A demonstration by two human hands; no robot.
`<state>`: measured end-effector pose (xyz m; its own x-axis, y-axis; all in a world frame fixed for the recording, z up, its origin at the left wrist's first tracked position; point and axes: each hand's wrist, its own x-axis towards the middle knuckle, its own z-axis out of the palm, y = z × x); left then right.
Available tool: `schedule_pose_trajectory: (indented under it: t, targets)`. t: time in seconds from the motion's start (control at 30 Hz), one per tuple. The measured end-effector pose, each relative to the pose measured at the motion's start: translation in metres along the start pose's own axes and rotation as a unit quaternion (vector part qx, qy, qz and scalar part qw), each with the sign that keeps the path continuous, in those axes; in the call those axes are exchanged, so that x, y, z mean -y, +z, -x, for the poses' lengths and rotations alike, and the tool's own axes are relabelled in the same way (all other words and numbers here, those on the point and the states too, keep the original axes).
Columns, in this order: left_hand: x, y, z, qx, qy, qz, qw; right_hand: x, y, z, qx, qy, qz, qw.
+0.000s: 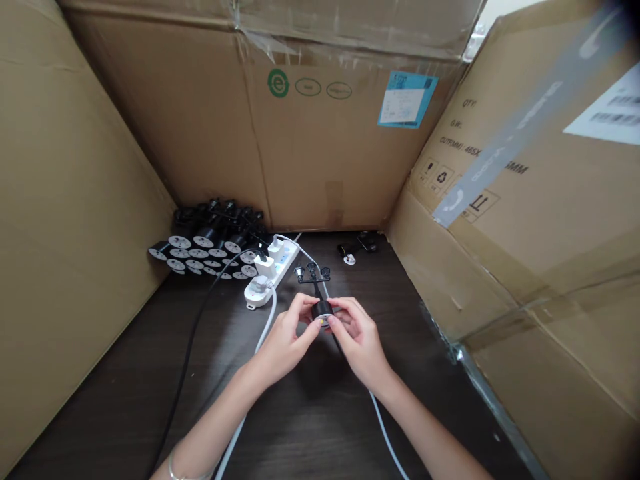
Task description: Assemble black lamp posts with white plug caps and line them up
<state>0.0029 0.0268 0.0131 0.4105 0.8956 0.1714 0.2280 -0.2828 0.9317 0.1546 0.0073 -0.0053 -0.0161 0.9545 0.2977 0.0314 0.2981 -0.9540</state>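
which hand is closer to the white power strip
Left hand: it's just in front of the white power strip, not touching it. Right hand: farther off, in front and to the strip's right.

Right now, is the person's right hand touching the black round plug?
Touching: the head view shows the right hand with its fingertips pressed against the side of the black round plug.

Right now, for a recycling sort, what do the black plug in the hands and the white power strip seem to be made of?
The black plug looks like molded plastic, softly sheened, partly hidden by the fingers. The white power strip looks like glossy plastic, its smooth casing molded around the sockets.
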Motion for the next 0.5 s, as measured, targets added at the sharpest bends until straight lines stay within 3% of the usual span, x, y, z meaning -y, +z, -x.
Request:
schedule_pose_trajectory:
  t: [0.5]
  targets:
    - [-0.0008,-0.0005,0.0005,-0.018,0.008,-0.023,1.0,0.0017,-0.001,-0.0004,0.0,-0.008,0.002,1.0]
